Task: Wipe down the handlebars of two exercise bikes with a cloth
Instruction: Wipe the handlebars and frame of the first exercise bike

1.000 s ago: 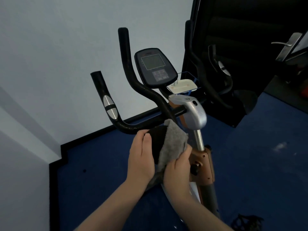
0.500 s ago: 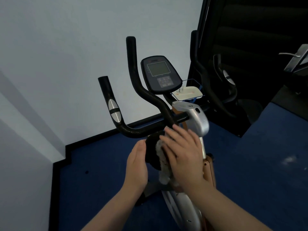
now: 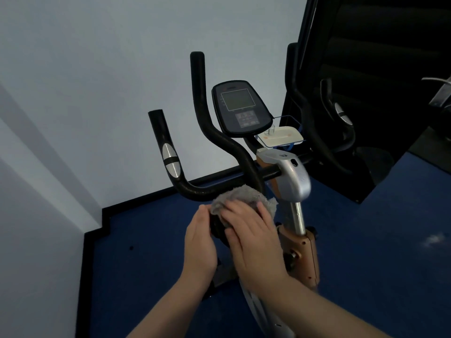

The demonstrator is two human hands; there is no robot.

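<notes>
An exercise bike (image 3: 290, 181) stands on blue floor (image 3: 146, 240) by a pale wall (image 3: 97, 81). Its black handlebars (image 3: 210, 132) rise far of the hands. The right hand (image 3: 251, 230) presses a grey cloth (image 3: 244, 198) with fingers (image 3: 234, 212) straight onto a black padded end; the left hand (image 3: 200, 242) lies flat against its left side.

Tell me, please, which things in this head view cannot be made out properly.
- The black object between the hands: mostly covered by the right hand and the grey cloth.
- The console screen text and buttons: too small and dim.
- The right handlebar: dark against the black panel.
- The metal item at the right edge: cut off.
</notes>
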